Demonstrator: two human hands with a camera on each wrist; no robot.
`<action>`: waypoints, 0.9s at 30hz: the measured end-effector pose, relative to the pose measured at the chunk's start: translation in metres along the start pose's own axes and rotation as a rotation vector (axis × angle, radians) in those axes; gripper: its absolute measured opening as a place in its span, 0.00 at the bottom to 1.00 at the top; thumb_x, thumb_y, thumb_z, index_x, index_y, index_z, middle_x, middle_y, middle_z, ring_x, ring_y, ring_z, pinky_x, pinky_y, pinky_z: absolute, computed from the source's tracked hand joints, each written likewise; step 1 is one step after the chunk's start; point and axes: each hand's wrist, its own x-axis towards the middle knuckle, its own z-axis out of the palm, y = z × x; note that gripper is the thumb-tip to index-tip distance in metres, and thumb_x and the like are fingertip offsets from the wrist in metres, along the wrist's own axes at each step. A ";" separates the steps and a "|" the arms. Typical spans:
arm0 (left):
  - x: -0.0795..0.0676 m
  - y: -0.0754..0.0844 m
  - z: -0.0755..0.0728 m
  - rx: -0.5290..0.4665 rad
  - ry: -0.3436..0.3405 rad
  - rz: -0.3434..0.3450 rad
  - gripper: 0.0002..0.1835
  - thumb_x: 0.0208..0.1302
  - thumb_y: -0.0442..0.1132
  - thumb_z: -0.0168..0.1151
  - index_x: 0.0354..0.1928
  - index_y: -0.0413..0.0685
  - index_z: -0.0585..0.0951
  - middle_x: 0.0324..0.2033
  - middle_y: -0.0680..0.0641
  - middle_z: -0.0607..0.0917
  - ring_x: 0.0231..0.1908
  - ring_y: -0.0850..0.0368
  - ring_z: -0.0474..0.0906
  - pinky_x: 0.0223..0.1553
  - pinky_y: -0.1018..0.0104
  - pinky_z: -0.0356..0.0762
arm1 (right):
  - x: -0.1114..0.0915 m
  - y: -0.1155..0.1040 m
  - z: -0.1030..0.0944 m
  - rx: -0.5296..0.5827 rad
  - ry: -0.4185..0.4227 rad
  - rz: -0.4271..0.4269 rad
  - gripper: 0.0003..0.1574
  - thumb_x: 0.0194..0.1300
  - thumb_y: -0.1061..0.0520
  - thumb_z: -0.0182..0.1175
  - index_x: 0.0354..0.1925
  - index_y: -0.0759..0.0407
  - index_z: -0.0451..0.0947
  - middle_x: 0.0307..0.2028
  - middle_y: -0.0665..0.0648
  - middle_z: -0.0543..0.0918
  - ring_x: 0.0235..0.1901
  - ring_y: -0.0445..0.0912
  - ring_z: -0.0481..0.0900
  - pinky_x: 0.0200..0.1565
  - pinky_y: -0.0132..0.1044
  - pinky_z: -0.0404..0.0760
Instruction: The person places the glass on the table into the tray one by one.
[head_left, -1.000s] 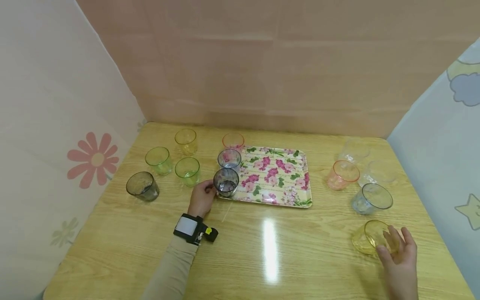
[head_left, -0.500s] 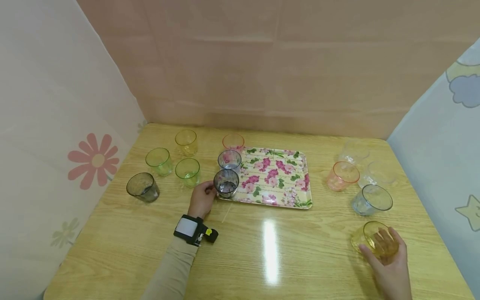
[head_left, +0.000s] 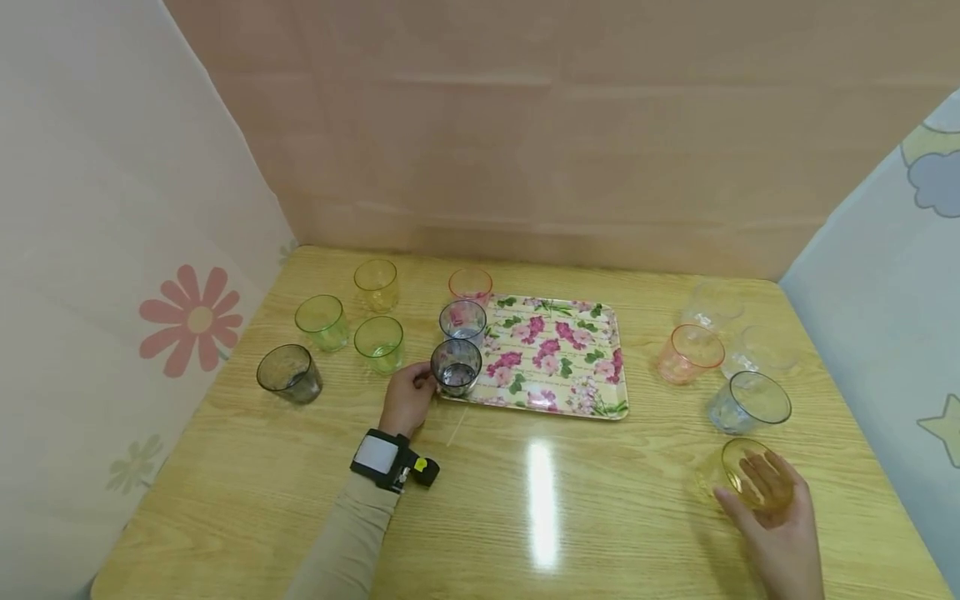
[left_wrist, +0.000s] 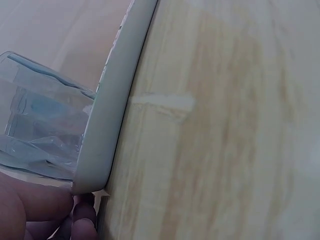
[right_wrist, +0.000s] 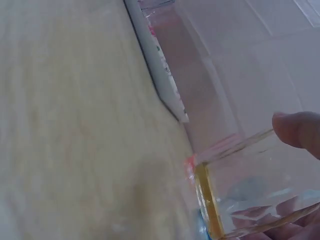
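Head view: right hand [head_left: 780, 525] round yellow cup [head_left: 750, 483], near table edge [head_left: 911, 542].

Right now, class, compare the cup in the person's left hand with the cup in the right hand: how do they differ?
The grey cup stands upright on the flowered tray's near left corner; the yellow cup is tilted, off the tray, at the table's right side. The left hand holds the grey cup from the side; the right hand wraps round the yellow cup. Both are see-through cups.
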 end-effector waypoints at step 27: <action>0.001 -0.002 0.000 0.008 -0.006 0.012 0.13 0.66 0.30 0.55 0.50 0.36 0.80 0.38 0.41 0.83 0.37 0.53 0.78 0.36 0.63 0.75 | 0.048 -0.059 0.078 -0.435 -0.316 -0.121 0.49 0.63 0.56 0.61 0.72 0.47 0.43 0.66 0.60 0.61 0.62 0.44 0.62 0.56 0.46 0.69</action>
